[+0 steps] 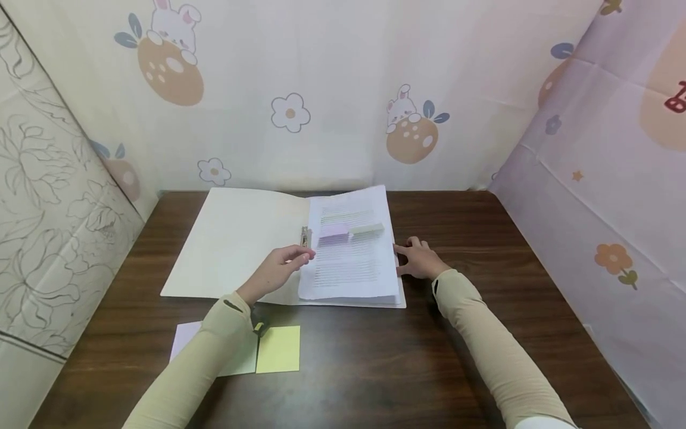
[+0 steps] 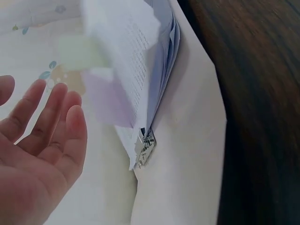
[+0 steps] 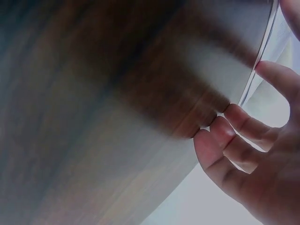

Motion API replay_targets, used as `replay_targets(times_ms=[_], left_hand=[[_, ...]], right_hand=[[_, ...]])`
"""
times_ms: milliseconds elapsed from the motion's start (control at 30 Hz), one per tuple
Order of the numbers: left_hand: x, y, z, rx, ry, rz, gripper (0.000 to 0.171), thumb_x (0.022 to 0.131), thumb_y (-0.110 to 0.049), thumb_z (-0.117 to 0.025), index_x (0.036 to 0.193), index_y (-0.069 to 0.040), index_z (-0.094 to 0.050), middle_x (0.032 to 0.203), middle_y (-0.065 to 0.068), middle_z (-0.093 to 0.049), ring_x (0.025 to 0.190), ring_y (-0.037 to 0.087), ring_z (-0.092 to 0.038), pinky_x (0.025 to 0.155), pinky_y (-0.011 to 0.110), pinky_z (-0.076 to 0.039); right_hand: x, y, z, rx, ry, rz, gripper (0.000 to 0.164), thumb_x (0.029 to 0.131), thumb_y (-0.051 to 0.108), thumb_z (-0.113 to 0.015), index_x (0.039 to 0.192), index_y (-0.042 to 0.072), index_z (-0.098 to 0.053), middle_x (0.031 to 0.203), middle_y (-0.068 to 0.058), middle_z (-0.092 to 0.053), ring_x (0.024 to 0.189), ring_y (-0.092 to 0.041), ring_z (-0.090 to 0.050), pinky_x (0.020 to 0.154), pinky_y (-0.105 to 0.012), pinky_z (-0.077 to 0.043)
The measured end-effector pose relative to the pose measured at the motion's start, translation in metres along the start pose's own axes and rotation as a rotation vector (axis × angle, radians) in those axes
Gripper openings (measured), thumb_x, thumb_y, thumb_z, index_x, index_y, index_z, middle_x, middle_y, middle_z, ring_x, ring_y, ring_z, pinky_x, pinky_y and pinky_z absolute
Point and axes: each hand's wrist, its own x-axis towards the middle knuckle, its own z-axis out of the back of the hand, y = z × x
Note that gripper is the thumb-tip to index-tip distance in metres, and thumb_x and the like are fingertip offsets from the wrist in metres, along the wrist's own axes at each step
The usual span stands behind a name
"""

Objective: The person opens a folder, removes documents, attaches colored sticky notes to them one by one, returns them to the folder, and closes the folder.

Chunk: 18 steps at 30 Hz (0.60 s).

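A white folder (image 1: 230, 244) lies spread open on the table, with a metal clip (image 1: 304, 236) near its fold. Printed sheets (image 1: 348, 274) fill its right side; the top one bears a purple sticky note (image 1: 334, 232) and a pale green sticky note (image 1: 367, 229). My left hand (image 1: 278, 268) hovers by the sheets' left edge below the clip, fingers loosely bent and holding nothing. In the left wrist view the clip (image 2: 145, 147) grips the pages at one corner. At the folder's right edge, my right hand (image 1: 420, 260) touches with its fingertips (image 3: 209, 145) resting on the tabletop.
In front of the folder lie a yellow sticky pad (image 1: 278, 350), a pale green pad (image 1: 248, 359) and a purple pad (image 1: 184, 337), the latter two partly under my left sleeve. A patterned curtain (image 1: 343, 161) hangs behind the dark wooden table (image 1: 375, 369).
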Motion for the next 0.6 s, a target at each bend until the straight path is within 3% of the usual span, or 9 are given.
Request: replay_targets(times_ms=[300, 433, 600], left_hand=[[0.006, 0.005, 0.006, 0.1, -0.12, -0.043, 0.029, 0.1, -0.019, -0.053, 0.118, -0.001, -0.066, 0.118, 0.015, -0.07, 0.115, 0.032, -0.062, 0.096, 0.049, -0.049], [0.009, 0.009, 0.007, 0.142, -0.117, 0.008, 0.031, 0.099, -0.02, -0.053, 0.12, 0.0, -0.065, 0.119, 0.016, -0.069, 0.113, 0.035, -0.062, 0.096, 0.051, -0.048], [0.013, 0.02, 0.005, 0.214, -0.091, 0.142, 0.033, 0.1, -0.025, -0.052, 0.123, -0.004, -0.063, 0.124, 0.015, -0.066, 0.117, 0.033, -0.058, 0.098, 0.05, -0.047]], right_hand=[[0.0, 0.0, 0.0, 0.019, 0.001, -0.006, 0.078, 0.086, 0.038, -0.072, 0.152, 0.02, -0.035, 0.149, -0.03, -0.027, 0.128, -0.046, -0.033, 0.102, -0.063, -0.035], [0.001, -0.001, -0.001, 0.019, -0.001, -0.007, 0.078, 0.085, 0.039, -0.072, 0.152, 0.02, -0.035, 0.149, -0.029, -0.028, 0.128, -0.046, -0.034, 0.102, -0.063, -0.035], [0.001, -0.001, -0.001, 0.019, 0.0, -0.016, 0.078, 0.085, 0.039, -0.072, 0.151, 0.021, -0.035, 0.148, -0.028, -0.028, 0.126, -0.044, -0.034, 0.101, -0.062, -0.036]])
